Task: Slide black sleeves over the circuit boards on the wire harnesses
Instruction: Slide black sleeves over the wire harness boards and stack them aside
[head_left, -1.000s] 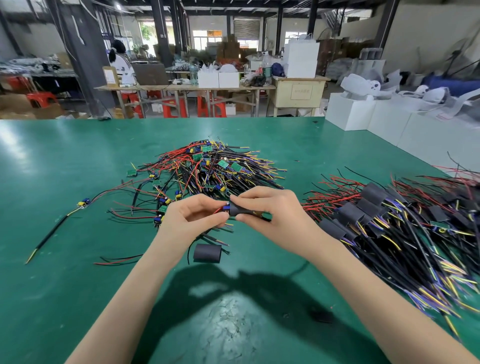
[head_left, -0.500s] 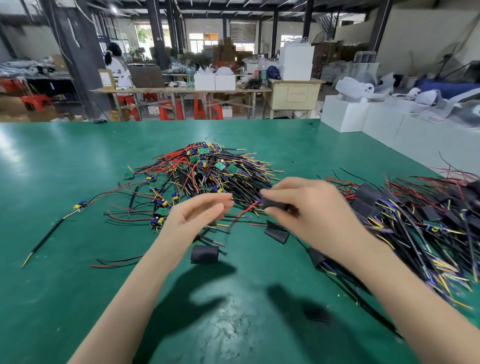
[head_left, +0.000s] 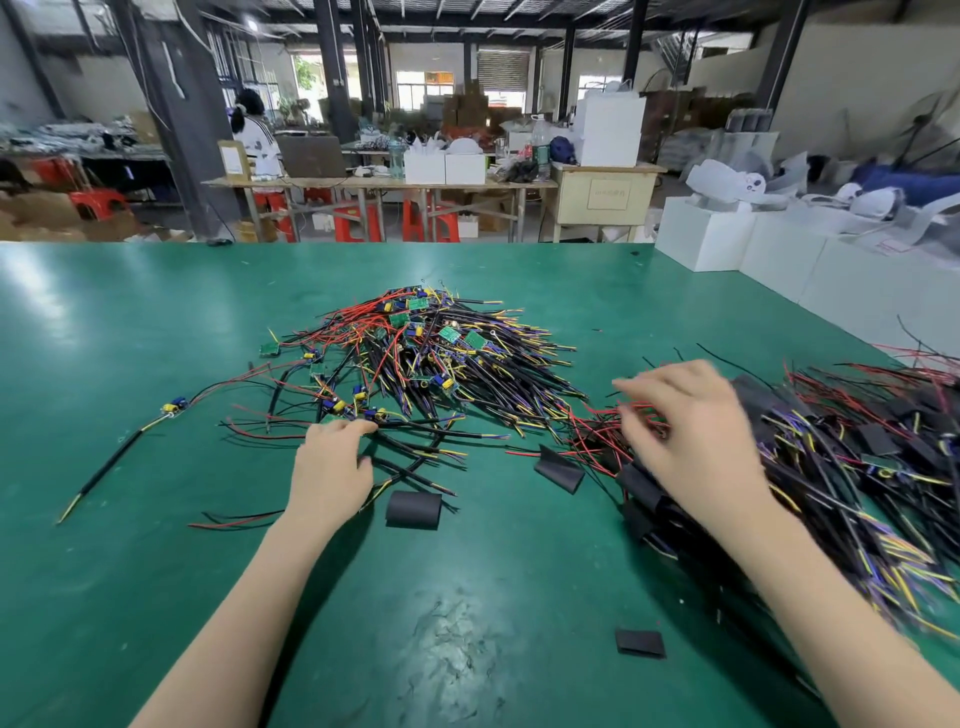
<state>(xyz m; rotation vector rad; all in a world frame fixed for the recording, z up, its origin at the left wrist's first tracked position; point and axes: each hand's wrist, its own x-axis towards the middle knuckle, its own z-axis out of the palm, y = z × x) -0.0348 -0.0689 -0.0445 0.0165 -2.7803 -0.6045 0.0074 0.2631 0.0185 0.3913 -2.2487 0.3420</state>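
left hand (head_left: 330, 470) touching harness pile (head_left: 415, 364)

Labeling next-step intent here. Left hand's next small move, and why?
Probably pinch one bare harness from the middle pile: the left hand already has its fingers at that pile's near edge, and a loose sleeve lies beside it.

The table (head_left: 156, 322) has a smooth green top with a soft sheen, scuffed near the front. Matt black sleeves (head_left: 413, 510) lie by glossy plastic-coated wires (head_left: 447, 374).
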